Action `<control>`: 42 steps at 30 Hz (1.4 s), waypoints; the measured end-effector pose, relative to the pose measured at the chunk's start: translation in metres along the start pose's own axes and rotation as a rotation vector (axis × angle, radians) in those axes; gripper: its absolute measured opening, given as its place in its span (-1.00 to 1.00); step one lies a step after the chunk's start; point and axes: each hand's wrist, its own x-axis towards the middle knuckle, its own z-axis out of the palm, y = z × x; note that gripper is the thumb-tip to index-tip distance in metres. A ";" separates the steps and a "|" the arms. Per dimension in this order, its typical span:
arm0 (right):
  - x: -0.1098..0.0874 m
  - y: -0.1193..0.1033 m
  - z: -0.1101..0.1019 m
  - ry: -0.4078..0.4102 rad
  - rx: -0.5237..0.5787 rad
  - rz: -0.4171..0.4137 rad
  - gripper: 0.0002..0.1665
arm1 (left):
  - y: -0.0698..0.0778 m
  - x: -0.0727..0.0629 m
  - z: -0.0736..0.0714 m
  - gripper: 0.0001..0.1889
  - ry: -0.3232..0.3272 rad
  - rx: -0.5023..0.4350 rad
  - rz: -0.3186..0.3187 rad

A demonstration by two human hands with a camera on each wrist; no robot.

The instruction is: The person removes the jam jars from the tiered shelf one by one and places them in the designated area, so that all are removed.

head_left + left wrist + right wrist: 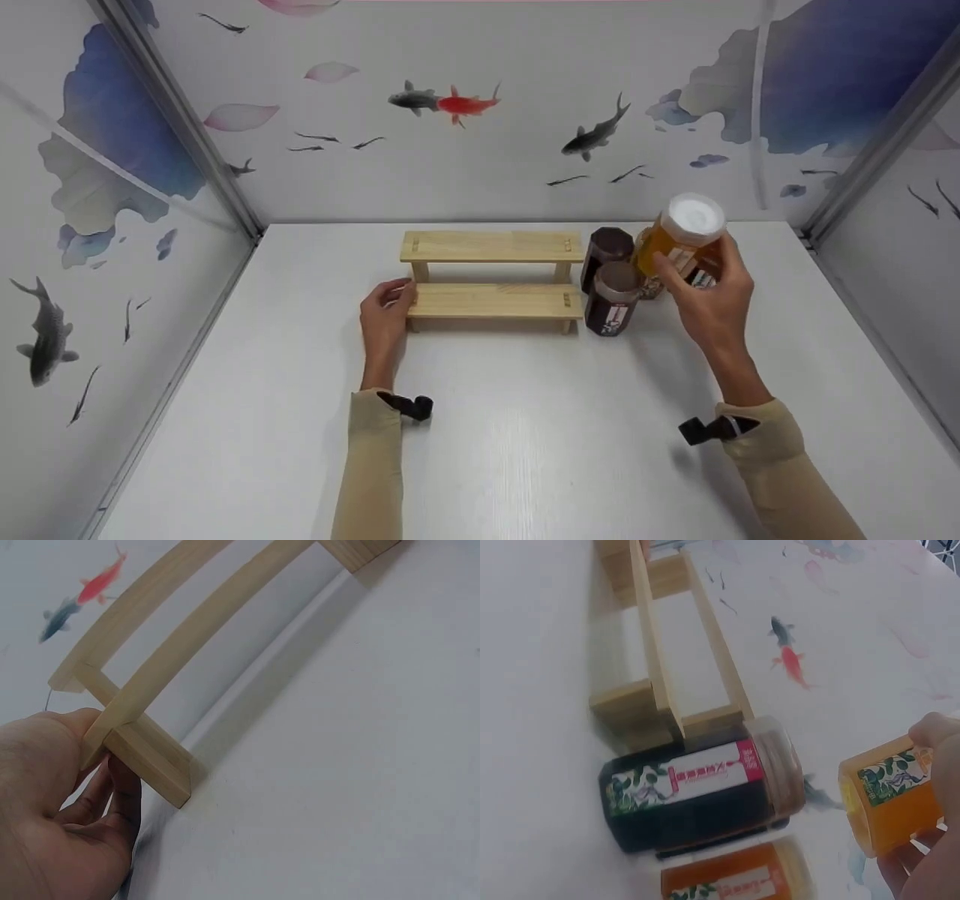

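A two-tier wooden rack (487, 300) stands on the white table. At its left end my left hand (386, 311) grips the lower board; in the left wrist view, fingers (124, 799) curl beneath that board (217, 622). My right hand (716, 304) holds a jar of amber honey (660, 244) with a white lid, raised and tilted above other jars. In the right wrist view the held honey jar (896, 791) shows a leafy label. Beside the rack's right end stand two dark jars, one nearer (611, 304) and one behind (609, 247).
Another amber jar (727, 877) stands by the dark ones, partly hidden in the head view by the raised jar and right hand. White panels (480, 165) painted with fish and petals enclose the table (487, 435) at the back and sides.
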 end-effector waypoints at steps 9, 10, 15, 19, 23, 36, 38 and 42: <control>-0.006 0.027 -0.020 -0.068 -0.141 0.088 -0.11 | 0.001 -0.002 0.000 -0.70 -0.006 -0.012 -0.021; -0.006 0.030 -0.020 -0.090 -0.151 0.091 -0.11 | 0.002 -0.002 -0.001 -0.70 -0.002 -0.013 -0.019; -0.006 0.048 -0.024 -0.215 -0.185 0.098 -0.07 | 0.004 -0.002 -0.002 -0.72 -0.013 -0.041 -0.002; -0.010 0.064 -0.030 -0.313 -0.219 0.142 0.01 | 0.004 -0.002 0.000 -0.73 -0.030 -0.050 -0.004; -0.012 0.076 -0.035 -0.403 -0.245 0.185 0.07 | 0.002 -0.003 0.000 -0.73 -0.029 -0.047 -0.012; -0.015 0.080 -0.038 -0.481 -0.214 0.223 0.08 | 0.002 -0.006 0.002 -0.70 -0.028 -0.037 -0.014; -0.015 0.080 -0.037 -0.489 -0.206 0.225 0.07 | 0.002 -0.006 0.000 -0.70 -0.037 -0.038 -0.021; -0.014 0.079 -0.031 -0.501 -0.188 0.229 0.06 | 0.001 -0.003 -0.007 -0.68 -0.052 -0.007 -0.018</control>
